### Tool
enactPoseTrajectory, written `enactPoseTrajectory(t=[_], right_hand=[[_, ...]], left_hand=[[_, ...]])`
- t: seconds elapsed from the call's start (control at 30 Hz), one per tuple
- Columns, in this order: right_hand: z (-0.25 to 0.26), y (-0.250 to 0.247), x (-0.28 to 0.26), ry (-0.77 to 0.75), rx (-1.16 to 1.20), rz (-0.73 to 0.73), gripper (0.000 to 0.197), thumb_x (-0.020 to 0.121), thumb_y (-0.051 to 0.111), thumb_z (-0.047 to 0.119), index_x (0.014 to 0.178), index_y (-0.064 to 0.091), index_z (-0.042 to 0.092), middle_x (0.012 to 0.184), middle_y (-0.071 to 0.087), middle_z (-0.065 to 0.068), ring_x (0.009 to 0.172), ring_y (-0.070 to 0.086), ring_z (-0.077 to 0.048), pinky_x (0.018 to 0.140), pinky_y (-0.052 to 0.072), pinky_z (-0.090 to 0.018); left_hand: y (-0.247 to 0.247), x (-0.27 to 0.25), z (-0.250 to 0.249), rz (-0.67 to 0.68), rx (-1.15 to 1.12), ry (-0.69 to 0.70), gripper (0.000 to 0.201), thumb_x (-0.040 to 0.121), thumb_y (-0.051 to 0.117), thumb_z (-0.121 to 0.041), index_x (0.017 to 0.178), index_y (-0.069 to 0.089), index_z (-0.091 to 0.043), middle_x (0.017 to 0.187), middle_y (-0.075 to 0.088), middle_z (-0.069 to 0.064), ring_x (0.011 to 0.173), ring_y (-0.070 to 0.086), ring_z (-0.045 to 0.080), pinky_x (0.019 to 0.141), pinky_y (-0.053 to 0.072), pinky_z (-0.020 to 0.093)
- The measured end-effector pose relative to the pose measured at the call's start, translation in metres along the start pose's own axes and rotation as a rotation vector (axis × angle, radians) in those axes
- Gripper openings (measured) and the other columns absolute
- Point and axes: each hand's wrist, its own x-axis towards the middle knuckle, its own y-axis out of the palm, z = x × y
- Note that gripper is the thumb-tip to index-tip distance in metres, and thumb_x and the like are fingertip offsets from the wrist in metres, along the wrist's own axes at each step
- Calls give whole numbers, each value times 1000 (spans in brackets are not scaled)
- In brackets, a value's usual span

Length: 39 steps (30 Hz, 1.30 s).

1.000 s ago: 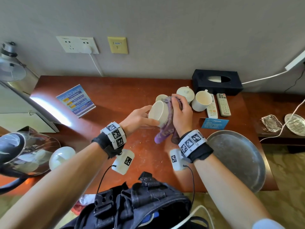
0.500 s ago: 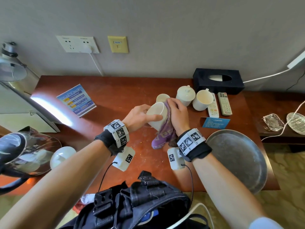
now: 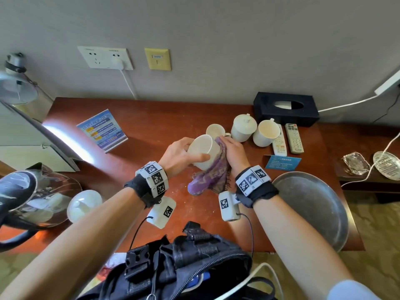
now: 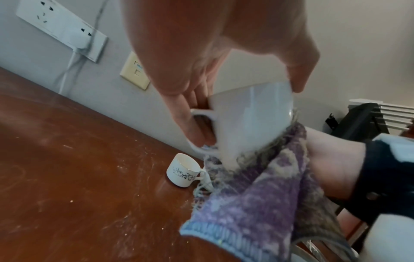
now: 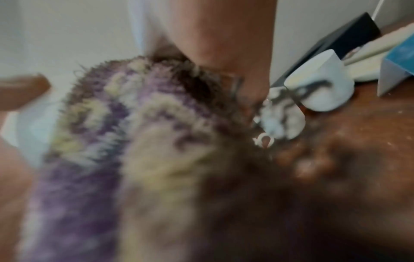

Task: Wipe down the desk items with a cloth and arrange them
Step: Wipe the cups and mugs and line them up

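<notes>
We see the left hand [image 3: 180, 156] gripping a plain white mug [image 3: 204, 151] above the middle of the red-brown desk [image 3: 151, 126], thumb laid along its near side and fingers curled round the far side by the handle. The mug is glossy, unmarked and tilted, mouth toward the left hand. The right hand [image 3: 234, 154] holds a purple cloth [image 3: 211, 176] with pale patterning and frayed edges, pressed against the mug's base and side; the cloth's loose end hangs toward the desk top.

In the left wrist view the mug's loop handle [image 4: 202, 131] lies against the fingers. The right wrist view is blurred and mostly filled by cloth.

On the desk behind the mug stand a small cup [image 4: 183, 171] with dark floral print, a lidded white pot [image 3: 243, 127] and an open white mug [image 3: 266, 133], then two remote controls [image 3: 286, 139] beside a black tissue box [image 3: 285, 109]. A round metal tray [image 3: 313, 208] lies at the desk's right front edge, near a blue card [image 3: 282, 162].
</notes>
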Motion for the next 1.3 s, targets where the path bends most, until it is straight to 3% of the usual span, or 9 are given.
enactPoseTrajectory(t=[0.2,0.37,0.47,0.67,0.77,0.93,1.03,1.2,1.3], right_hand=[[-3,1,-1,91,28,-69,22,99,57,27,85,71,17,96,72,-10,98,67,-27,92,52,-40],[1,4,0,62,41,-36,20,97,58,22,83,71,18,88,71,-5,94,65,-22,87,52,-36],[3,7,-5,-161,-233,-94,21,98,54,31,102,72,19,105,70,1,104,63,-18,100,49,-39],[-3,16,-34,-854,-448,-129,30,104,46,24,130,59,14,129,63,5,118,54,-1,99,41,-12],[-6,10,-29,-668,-428,-161,30,106,42,26,129,58,17,122,62,9,111,54,-2,92,41,-10],[-9,6,-2,-90,-155,-119,22,102,51,27,108,69,16,108,70,-2,106,63,-20,98,50,-36],[-2,3,-1,150,72,-79,20,99,56,25,102,69,9,88,70,-6,85,67,-23,73,53,-31],[-19,4,-6,-168,8,-187,24,103,47,37,110,65,24,109,68,2,105,63,-15,93,51,-34],[-20,5,-4,-179,-6,-200,25,103,45,38,113,63,23,113,66,1,109,61,-16,99,50,-39]], left_hand=[[-6,-7,-16,134,226,-9,86,55,64,-76,123,59,-24,110,65,-5,101,62,14,83,52,34],[-10,-8,-23,158,61,-45,90,52,69,-69,126,55,-20,113,66,2,100,67,19,85,60,41],[-7,-6,-20,126,-35,-104,92,54,74,-65,133,53,-21,117,66,6,99,70,23,81,62,46],[-2,-5,-26,70,-184,-115,63,67,70,-57,115,62,-17,106,72,10,87,74,24,84,61,47],[-1,-7,-23,34,-153,-116,82,56,75,-62,122,57,-19,113,69,11,95,72,27,86,59,51],[2,-9,-11,-7,-171,-136,82,51,76,-61,120,57,-20,117,66,10,101,68,27,88,58,51],[2,-8,-9,-9,-250,-140,68,70,78,-49,124,55,-16,118,65,14,98,68,26,66,60,34],[0,-6,-13,10,-416,-206,59,80,72,-49,125,56,-14,111,68,16,100,70,34,85,59,53],[0,-8,-8,105,-445,-203,58,81,72,-44,131,54,-20,116,69,16,104,70,36,91,57,54]])
